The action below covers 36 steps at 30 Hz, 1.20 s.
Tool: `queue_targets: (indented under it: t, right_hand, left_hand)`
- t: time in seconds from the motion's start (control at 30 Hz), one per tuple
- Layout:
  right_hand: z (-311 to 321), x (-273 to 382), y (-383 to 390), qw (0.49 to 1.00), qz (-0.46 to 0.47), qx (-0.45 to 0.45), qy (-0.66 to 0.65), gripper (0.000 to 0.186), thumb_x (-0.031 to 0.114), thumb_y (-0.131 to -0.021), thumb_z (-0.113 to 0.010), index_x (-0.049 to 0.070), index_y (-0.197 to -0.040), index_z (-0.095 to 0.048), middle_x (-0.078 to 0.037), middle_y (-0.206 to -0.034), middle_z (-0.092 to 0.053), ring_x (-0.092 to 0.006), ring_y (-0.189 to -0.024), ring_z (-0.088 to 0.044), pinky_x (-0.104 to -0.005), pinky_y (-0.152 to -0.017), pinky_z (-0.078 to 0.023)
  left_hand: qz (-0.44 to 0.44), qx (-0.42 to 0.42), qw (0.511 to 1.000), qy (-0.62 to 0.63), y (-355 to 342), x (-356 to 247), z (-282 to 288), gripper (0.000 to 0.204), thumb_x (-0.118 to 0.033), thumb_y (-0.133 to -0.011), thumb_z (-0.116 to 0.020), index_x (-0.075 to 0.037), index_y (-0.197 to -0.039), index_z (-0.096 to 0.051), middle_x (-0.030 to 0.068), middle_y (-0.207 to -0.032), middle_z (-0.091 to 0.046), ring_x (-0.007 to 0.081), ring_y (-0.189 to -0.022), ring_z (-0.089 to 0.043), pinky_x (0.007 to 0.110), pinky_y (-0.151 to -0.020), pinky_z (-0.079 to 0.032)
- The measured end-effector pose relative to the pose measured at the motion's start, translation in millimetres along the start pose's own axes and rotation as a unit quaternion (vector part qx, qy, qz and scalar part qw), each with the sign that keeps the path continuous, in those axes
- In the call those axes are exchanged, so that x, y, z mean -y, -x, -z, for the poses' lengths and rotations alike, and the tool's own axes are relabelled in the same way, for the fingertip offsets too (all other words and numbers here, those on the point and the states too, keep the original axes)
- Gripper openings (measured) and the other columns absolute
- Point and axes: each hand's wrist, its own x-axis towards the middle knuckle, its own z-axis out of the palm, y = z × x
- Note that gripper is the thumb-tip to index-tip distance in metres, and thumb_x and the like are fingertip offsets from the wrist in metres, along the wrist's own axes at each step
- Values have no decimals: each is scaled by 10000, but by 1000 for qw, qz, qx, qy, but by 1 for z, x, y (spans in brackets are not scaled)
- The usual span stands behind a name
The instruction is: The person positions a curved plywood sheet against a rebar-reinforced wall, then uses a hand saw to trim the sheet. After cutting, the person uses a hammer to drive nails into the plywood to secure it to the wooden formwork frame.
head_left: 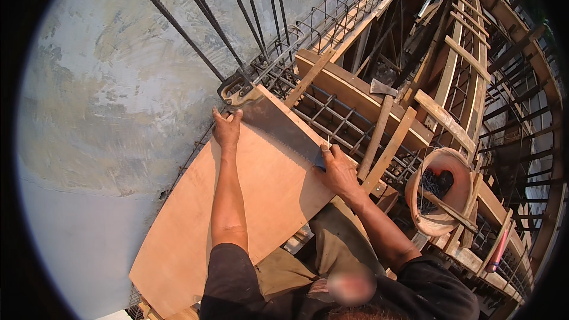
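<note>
A light plywood board (255, 189) lies over the lower middle. A handsaw (272, 127) with a dark blade and handle lies along its upper right edge, teeth toward the lower left. My left hand (227, 130) grips the board's far edge just below the saw handle, thumb and forefinger apart. My right hand (338, 172) is at the blade's lower right end, fingers closed round a small blue item, partly hidden, with a thin pale point sticking up. I cannot make out what it is.
A pale plastered surface (101, 112) fills the left, beside upright rebars (213, 18). Rebar cages and timber formwork (456, 83) run along the right, with a hatchet (381, 88), loose battens (391, 148) and a bucket of nails (438, 192). My legs (320, 237) show below the board.
</note>
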Motion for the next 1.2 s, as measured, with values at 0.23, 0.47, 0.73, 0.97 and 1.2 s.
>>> queue_targets:
  t: [0.23, 0.47, 0.73, 0.97, 1.2]
  right_hand:
    - [-4, -24, -5, 997, 61, -43, 23, 705, 197, -795, -797, -41, -1394, -510, -198, -1145, -551, -364, -1100, -561, -437, -945, -504]
    - [-9, -32, -4, 990, 101, -102, -10, 686, 216, -777, -811, -19, -1369, -557, -192, -1122, -567, -357, -1087, -569, -434, -930, -509]
    - [-6, -27, -5, 994, 81, -78, 16, 710, 216, -790, -815, 7, -1417, -553, -195, -1130, -567, -381, -1070, -604, -444, -899, -528]
    - [24, 1, 0, 996, 46, -33, -64, 647, 181, -815, -789, -30, -1382, -561, -187, -1127, -560, -354, -1069, -603, -442, -900, -528]
    - [-6, -11, 1, 988, 74, -83, -109, 672, 178, -800, -801, -22, -1395, -562, -189, -1116, -573, -349, -1056, -603, -426, -915, -507]
  left_hand:
    - [76, 14, 996, -34, -9, -19, 0, 993, -552, -849, -735, 89, -1499, -346, 232, -1215, -699, 386, -1157, -663, 477, -1038, -454]
    - [41, 27, 991, -125, -6, -11, -1, 952, -705, -929, -523, 80, -1454, -399, 352, -1266, -631, 488, -1181, -624, 527, -1046, -447]
    - [34, 47, 989, -134, -5, -19, 1, 907, -759, -914, -509, 50, -1323, -553, 320, -1168, -684, 470, -1138, -650, 531, -1013, -463]
    - [20, -11, 995, -96, -1, -38, 28, 728, -709, -950, -519, -12, -963, -730, 266, -938, -727, 482, -979, -680, 517, -851, -521]
    - [12, -30, 994, -100, -4, -57, 56, 739, -734, -940, -515, -27, -908, -729, 249, -917, -722, 467, -929, -680, 512, -805, -518]
